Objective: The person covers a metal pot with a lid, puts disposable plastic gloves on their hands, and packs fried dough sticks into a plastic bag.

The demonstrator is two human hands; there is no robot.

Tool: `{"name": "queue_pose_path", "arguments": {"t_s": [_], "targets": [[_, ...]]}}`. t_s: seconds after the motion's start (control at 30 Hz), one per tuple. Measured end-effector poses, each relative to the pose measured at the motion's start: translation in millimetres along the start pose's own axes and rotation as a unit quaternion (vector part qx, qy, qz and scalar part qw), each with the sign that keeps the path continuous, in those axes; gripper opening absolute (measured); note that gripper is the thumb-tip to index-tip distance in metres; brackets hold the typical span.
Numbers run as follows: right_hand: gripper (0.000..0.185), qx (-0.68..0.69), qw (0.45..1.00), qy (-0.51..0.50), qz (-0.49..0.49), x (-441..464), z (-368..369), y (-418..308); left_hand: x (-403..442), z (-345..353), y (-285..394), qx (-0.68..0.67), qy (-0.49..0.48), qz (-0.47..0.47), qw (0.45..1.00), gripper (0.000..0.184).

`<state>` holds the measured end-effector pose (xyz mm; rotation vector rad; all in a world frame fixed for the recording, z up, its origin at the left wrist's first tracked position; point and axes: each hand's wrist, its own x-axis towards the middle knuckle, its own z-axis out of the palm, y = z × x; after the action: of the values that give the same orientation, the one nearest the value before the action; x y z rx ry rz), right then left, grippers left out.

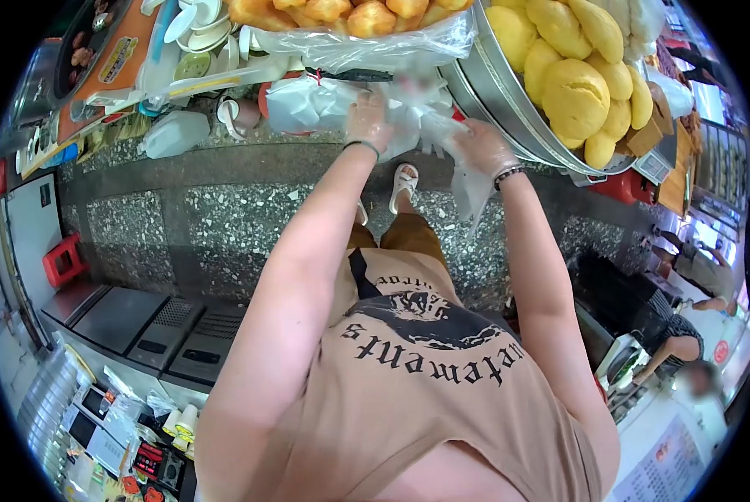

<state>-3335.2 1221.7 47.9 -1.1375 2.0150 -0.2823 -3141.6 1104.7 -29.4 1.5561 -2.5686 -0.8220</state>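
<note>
My left hand [368, 121], in a clear glove, has its fingers curled against thin plastic at the stall's front edge. My right hand [485, 148], also gloved, pinches a thin clear plastic bag [473, 188] whose loose end hangs toward the floor. The plastic stretches between both hands, and some fingertips are hidden in it. Beside my left hand hangs a bunch of white plastic bags [308, 102]. Golden fried dough pieces [371, 17] lie above on plastic sheeting [392, 43]. Yellow buns [577, 96] fill a round metal steamer tray [496, 105] by my right hand.
White spoons and bowls [204, 29] crowd the upper left counter. A plastic jug [177, 134] stands on the floor below it. At left are a red stool [64, 259] and a steel counter [124, 318]. Other people [701, 263] are at the far right.
</note>
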Motion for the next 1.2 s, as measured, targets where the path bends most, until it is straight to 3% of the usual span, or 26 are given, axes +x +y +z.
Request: {"name": "queue_pose_path", "arguments": {"t_s": [0.03, 0.07, 0.1, 0.13, 0.2, 0.3, 0.33, 0.4, 0.43, 0.5, 0.53, 0.6, 0.63, 0.67, 0.73, 0.77, 0.8, 0.83, 0.87, 0.93, 0.97, 1.0, 1.07, 1.1, 1.13, 1.2], "targets": [[0.029, -0.032, 0.999, 0.042, -0.014, -7, -4, -10, 14, 2, -3, -0.004, 0.0, 0.0, 1.0, 0.056], [0.029, -0.035, 0.998, 0.041, -0.013, -7, -10, -12, 26, 3, -9, 0.031, -0.108, 0.002, 0.994, 0.055], [0.026, -0.121, 0.99, 0.069, -0.025, -6, -15, -13, 32, 5, -17, 0.066, -0.215, 0.005, 0.974, 0.053], [0.023, -0.203, 0.974, 0.095, -0.037, -5, -17, -11, 29, 10, -35, 0.066, -0.218, 0.003, 0.974, 0.053], [0.021, -0.186, 0.971, 0.136, -0.058, 4, -14, 1, 23, 18, -76, -0.25, -0.265, -0.068, 0.929, 0.05], [0.023, -0.199, 0.968, 0.139, -0.059, 13, -10, 4, -18, -63, -61, -0.289, -0.342, -0.132, 0.884, 0.043], [0.023, -0.196, 0.969, 0.137, -0.059, 16, -5, 4, -28, -61, -73, -0.286, -0.343, -0.135, 0.884, 0.043], [0.024, -0.175, 0.973, 0.142, -0.046, 20, 3, 4, -47, -45, -100, -0.371, -0.441, -0.118, 0.809, 0.034], [0.024, -0.173, 0.973, 0.142, -0.047, 19, 6, 2, -60, -46, -101, -0.371, -0.44, -0.119, 0.809, 0.034], [0.03, -0.115, 0.989, 0.096, 0.006, 13, 13, -6, -90, -52, -99, -0.537, -0.438, -0.166, 0.701, 0.024], [0.03, -0.115, 0.989, 0.097, 0.005, 6, 20, -10, -100, -51, -94, -0.537, -0.437, -0.165, 0.702, 0.024], [0.043, -0.13, 0.941, 0.277, -0.145, -18, 42, -19, -117, -42, -73, -0.626, -0.354, -0.26, 0.644, 0.02], [0.049, -0.018, 0.974, 0.2, -0.108, -30, 54, -30, -123, -46, -56, -0.653, -0.287, -0.278, 0.644, 0.019], [0.056, 0.094, 0.986, 0.118, -0.069, -43, 68, -42, -121, -33, -52, -0.654, -0.286, -0.276, 0.644, 0.019], [0.053, 0.348, 0.937, -0.041, 0.009, -63, 100, -60, -119, 2, -51, -0.69, -0.263, -0.209, 0.641, 0.021], [0.047, 0.371, 0.925, -0.074, 0.027, -55, 114, -57, -123, -4, -33, -0.721, -0.218, -0.196, 0.628, 0.023], [0.043, 0.392, 0.912, -0.108, 0.045, -45, 125, -52, -123, -13, -20, -0.721, -0.218, -0.194, 0.628, 0.023], [0.031, 0.465, 0.88, -0.072, 0.063, -39, 132, -47, -122, -26, -8, -0.693, -0.208, -0.192, 0.663, 0.023], [0.031, 0.465, 0.88, -0.072, 0.062, -28, 146, -28, -124, -33, 2, -0.664, -0.197, -0.192, 0.695, 0.023], [0.024, 0.463, 0.883, -0.027, -0.075, -9, 169, 11, -133, -32, 18, -0.652, -0.208, -0.22, 0.696, 0.024], [0.021, 0.691, 0.696, -0.111, 0.161, -30, 128, -28, -139, -28, 25, -0.569, -0.199, -0.162, 0.782, 0.025], [0.018, 0.718, 0.666, -0.076, 0.187, -39, 112, -41, -143, -25, 33, -0.476, -0.185, -0.101, 0.854, 0.027], [0.016, 0.682, 0.688, -0.048, 0.244, -34, 108, -30, -148, -28, 50, -0.292, -0.201, 0.062, 0.933, 0.028], [0.018, 0.66, 0.71, -0.072, 0.234, -31, 101, -20, -149, -44, 49, -0.289, -0.296, 0.12, 0.902, 0.031], [0.018, 0.659, 0.712, -0.071, 0.233, -31, 97, -12, -144, -47, 43, -0.29, -0.294, 0.122, 0.902, 0.031], [0.022, 0.663, 0.714, -0.013, 0.223, -32, 92, 0, -115, -50, 31, -0.358, -0.176, -0.024, 0.917, 0.038]]}}
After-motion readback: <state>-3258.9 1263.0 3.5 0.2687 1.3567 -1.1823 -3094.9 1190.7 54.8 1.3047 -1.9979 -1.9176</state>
